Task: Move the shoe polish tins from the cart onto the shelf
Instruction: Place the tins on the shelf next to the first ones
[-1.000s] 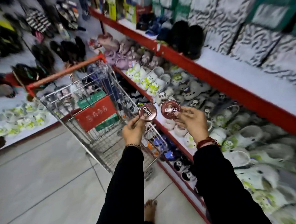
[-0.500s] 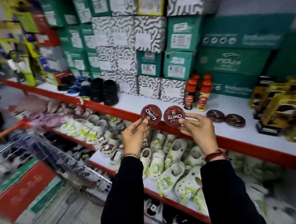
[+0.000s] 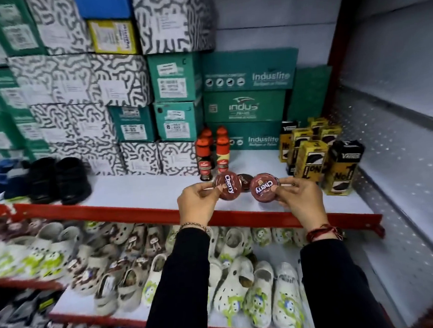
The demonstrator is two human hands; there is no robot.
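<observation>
My left hand [image 3: 198,203] grips a round dark-red "Cherry" shoe polish tin [image 3: 228,189] by its edge, lid facing me. My right hand [image 3: 301,202] holds a second tin of the same kind [image 3: 263,190] just to its right. Both tins hover over the front part of the white shelf [image 3: 149,190] with the red front lip. Behind and between them another tin [image 3: 245,179] lies on the shelf, partly hidden. The cart is out of view.
Orange-capped polish bottles [image 3: 211,154] stand just behind the tins. Yellow and black polish boxes [image 3: 313,156] crowd the shelf's right end. Green and patterned shoe boxes [image 3: 176,90] fill the back; black shoes [image 3: 58,179] sit at left. Clogs [image 3: 231,283] line the lower shelf.
The view has swung right from the cart to the shelf. Both hands have carried their tins forward and now hold them low over the shelf, in front of the bottles.
</observation>
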